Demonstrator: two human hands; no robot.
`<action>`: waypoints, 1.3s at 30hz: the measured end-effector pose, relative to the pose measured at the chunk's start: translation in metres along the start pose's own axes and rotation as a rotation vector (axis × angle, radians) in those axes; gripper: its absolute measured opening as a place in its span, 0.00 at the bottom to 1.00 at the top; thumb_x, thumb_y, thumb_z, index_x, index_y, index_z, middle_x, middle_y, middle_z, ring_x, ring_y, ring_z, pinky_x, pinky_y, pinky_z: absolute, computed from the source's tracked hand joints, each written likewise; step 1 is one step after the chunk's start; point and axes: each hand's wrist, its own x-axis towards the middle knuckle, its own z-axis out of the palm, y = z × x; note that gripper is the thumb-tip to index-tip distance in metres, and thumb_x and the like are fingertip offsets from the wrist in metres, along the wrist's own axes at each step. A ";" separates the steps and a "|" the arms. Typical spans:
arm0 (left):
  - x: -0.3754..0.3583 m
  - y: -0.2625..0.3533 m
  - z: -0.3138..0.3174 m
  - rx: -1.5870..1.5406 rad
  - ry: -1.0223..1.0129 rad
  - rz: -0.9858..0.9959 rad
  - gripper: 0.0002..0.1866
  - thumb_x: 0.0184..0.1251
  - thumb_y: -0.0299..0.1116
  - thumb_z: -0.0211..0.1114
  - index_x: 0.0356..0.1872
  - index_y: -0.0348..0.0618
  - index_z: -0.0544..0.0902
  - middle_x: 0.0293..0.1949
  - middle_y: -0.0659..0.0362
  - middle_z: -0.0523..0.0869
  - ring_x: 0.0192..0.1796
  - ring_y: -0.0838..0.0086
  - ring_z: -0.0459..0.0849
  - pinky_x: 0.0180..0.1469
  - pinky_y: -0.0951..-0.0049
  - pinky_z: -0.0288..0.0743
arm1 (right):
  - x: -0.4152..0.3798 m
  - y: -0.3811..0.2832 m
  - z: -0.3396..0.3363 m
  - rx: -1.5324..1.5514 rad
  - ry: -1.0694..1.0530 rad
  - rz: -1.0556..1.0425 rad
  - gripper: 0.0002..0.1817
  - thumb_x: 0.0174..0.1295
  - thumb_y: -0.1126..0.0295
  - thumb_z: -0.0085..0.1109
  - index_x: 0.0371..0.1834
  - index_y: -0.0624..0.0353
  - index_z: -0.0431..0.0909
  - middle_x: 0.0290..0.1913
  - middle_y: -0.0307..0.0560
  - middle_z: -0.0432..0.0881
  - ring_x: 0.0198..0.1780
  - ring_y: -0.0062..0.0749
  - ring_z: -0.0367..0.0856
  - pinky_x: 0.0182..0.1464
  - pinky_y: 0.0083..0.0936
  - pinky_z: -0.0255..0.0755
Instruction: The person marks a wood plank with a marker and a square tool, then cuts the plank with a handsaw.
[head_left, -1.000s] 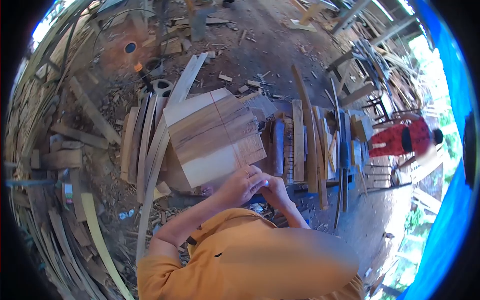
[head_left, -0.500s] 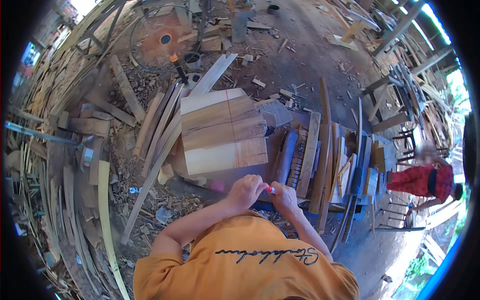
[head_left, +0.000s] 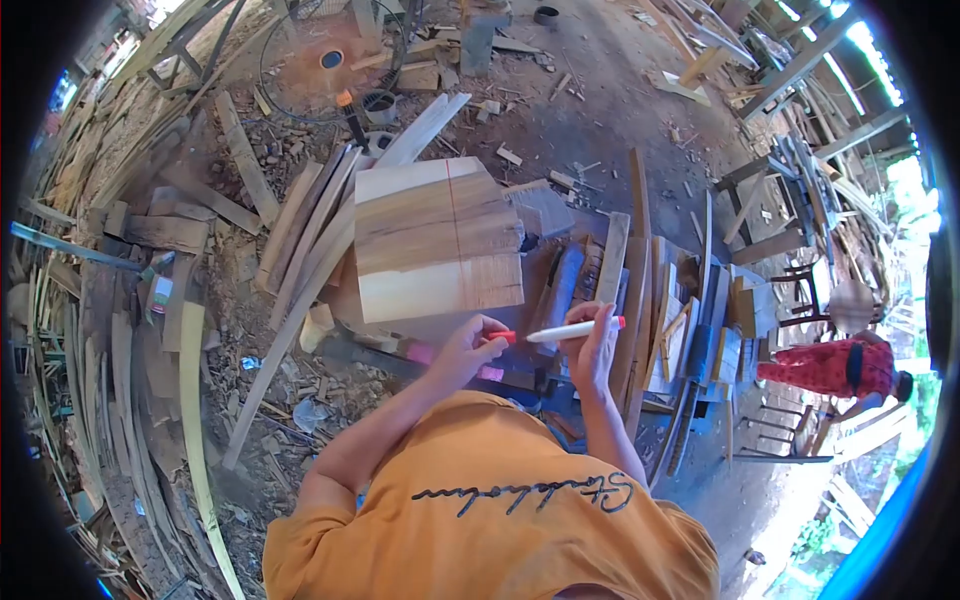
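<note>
My left hand (head_left: 468,348) pinches a small red cap (head_left: 503,338). Across from it, my right hand (head_left: 591,358) holds a white marker (head_left: 565,331) with a red end, its dark tip pointing left toward the cap. A small gap separates tip and cap. Just beyond both hands lies a wooden panel (head_left: 430,245) made of light and brown boards, with a thin red line running across it near its right side. The panel's right edge is uneven. Neither hand touches the panel.
Several planks (head_left: 640,310) stand close together at right. Long strips (head_left: 335,260) lean at left, beside a curved yellowish strip (head_left: 198,430). A round wire guard (head_left: 333,62) is at the back. A person in red (head_left: 835,368) is at far right. Scraps litter the ground.
My hands, close together before, have moved apart. The cap is off the marker: it is in my left hand, and the marker's tip shows in my right.
</note>
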 end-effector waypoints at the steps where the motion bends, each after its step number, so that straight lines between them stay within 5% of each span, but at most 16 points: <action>1: -0.002 0.005 -0.001 -0.034 -0.007 0.001 0.10 0.71 0.29 0.62 0.50 0.42 0.75 0.42 0.63 0.81 0.42 0.84 0.77 0.47 0.82 0.72 | 0.000 0.002 0.006 0.030 0.020 0.000 0.29 0.73 0.43 0.39 0.31 0.60 0.71 0.23 0.44 0.73 0.19 0.25 0.74 0.22 0.23 0.70; 16: -0.014 0.036 0.018 -0.218 -0.149 -0.149 0.08 0.70 0.30 0.63 0.45 0.41 0.78 0.41 0.61 0.82 0.41 0.81 0.80 0.48 0.78 0.74 | -0.026 0.005 0.041 0.113 0.149 -0.148 0.27 0.75 0.50 0.42 0.22 0.58 0.69 0.20 0.44 0.73 0.12 0.23 0.69 0.14 0.20 0.65; 18: -0.016 0.055 0.040 0.227 -0.006 0.148 0.08 0.68 0.26 0.64 0.44 0.39 0.77 0.37 0.58 0.83 0.40 0.78 0.81 0.46 0.77 0.75 | -0.028 0.000 0.038 0.220 0.275 -0.066 0.26 0.74 0.49 0.45 0.22 0.57 0.69 0.18 0.44 0.71 0.12 0.21 0.68 0.14 0.20 0.63; 19: -0.012 0.054 0.047 0.225 -0.089 0.154 0.08 0.68 0.26 0.64 0.44 0.39 0.77 0.37 0.58 0.83 0.40 0.78 0.81 0.46 0.77 0.75 | -0.028 -0.004 0.035 0.256 0.306 -0.062 0.26 0.73 0.49 0.45 0.22 0.56 0.69 0.18 0.43 0.71 0.11 0.21 0.67 0.13 0.19 0.62; 21: -0.004 0.049 0.055 0.580 -0.005 0.625 0.09 0.65 0.22 0.65 0.43 0.37 0.76 0.35 0.55 0.83 0.39 0.76 0.81 0.44 0.75 0.75 | -0.025 -0.007 0.029 0.325 0.383 -0.044 0.26 0.73 0.48 0.46 0.21 0.55 0.68 0.18 0.41 0.70 0.12 0.20 0.66 0.14 0.19 0.60; 24: 0.019 0.014 0.067 0.653 -0.109 0.640 0.10 0.64 0.22 0.66 0.43 0.37 0.75 0.34 0.54 0.82 0.37 0.74 0.81 0.42 0.72 0.76 | -0.023 -0.001 0.011 0.199 0.489 -0.073 0.25 0.72 0.48 0.48 0.21 0.53 0.67 0.19 0.35 0.68 0.17 0.17 0.65 0.19 0.17 0.58; 25: 0.024 0.003 0.069 0.583 -0.180 0.455 0.14 0.63 0.22 0.67 0.47 0.38 0.75 0.37 0.55 0.82 0.40 0.73 0.81 0.44 0.71 0.76 | -0.024 0.008 0.002 0.083 0.396 -0.056 0.24 0.73 0.50 0.49 0.21 0.53 0.67 0.20 0.33 0.67 0.20 0.15 0.64 0.21 0.16 0.57; 27: 0.036 -0.014 0.080 0.607 -0.238 0.503 0.16 0.62 0.23 0.68 0.50 0.39 0.74 0.40 0.56 0.81 0.42 0.72 0.81 0.46 0.71 0.76 | -0.024 0.015 -0.023 -0.043 0.301 -0.008 0.21 0.73 0.54 0.52 0.22 0.52 0.68 0.21 0.28 0.65 0.24 0.11 0.61 0.25 0.15 0.55; 30: 0.038 -0.018 0.081 0.740 -0.319 0.511 0.25 0.59 0.25 0.70 0.57 0.41 0.73 0.46 0.56 0.78 0.47 0.71 0.78 0.50 0.70 0.76 | -0.018 0.030 -0.111 -0.058 0.335 -0.012 0.18 0.73 0.55 0.52 0.25 0.49 0.69 0.20 0.28 0.67 0.21 0.08 0.62 0.21 0.14 0.54; 32: 0.035 -0.027 0.066 0.859 -0.338 0.287 0.24 0.57 0.25 0.70 0.56 0.39 0.74 0.47 0.51 0.78 0.48 0.64 0.80 0.53 0.67 0.75 | -0.020 0.014 -0.181 -0.203 0.572 0.180 0.16 0.69 0.57 0.56 0.28 0.54 0.72 0.22 0.35 0.74 0.23 0.17 0.71 0.24 0.21 0.63; 34: 0.031 -0.032 0.049 0.858 -0.357 0.137 0.23 0.57 0.28 0.70 0.55 0.40 0.76 0.47 0.51 0.79 0.46 0.65 0.80 0.51 0.68 0.76 | -0.014 0.033 -0.271 -0.795 0.801 -0.108 0.14 0.66 0.60 0.59 0.35 0.61 0.75 0.27 0.45 0.79 0.28 0.29 0.77 0.32 0.33 0.72; 36: 0.026 -0.037 0.032 0.879 -0.322 0.013 0.22 0.57 0.29 0.70 0.54 0.41 0.78 0.47 0.52 0.79 0.45 0.67 0.80 0.50 0.68 0.77 | -0.018 0.018 -0.330 -0.879 0.873 0.120 0.14 0.64 0.63 0.58 0.42 0.62 0.72 0.33 0.60 0.83 0.36 0.55 0.83 0.42 0.45 0.74; 39: 0.018 -0.043 0.014 0.961 -0.261 -0.042 0.22 0.56 0.29 0.71 0.53 0.41 0.78 0.47 0.52 0.79 0.45 0.67 0.80 0.49 0.69 0.77 | -0.004 0.026 -0.405 -1.046 0.895 0.105 0.14 0.62 0.66 0.57 0.48 0.62 0.73 0.37 0.63 0.82 0.43 0.62 0.81 0.48 0.49 0.73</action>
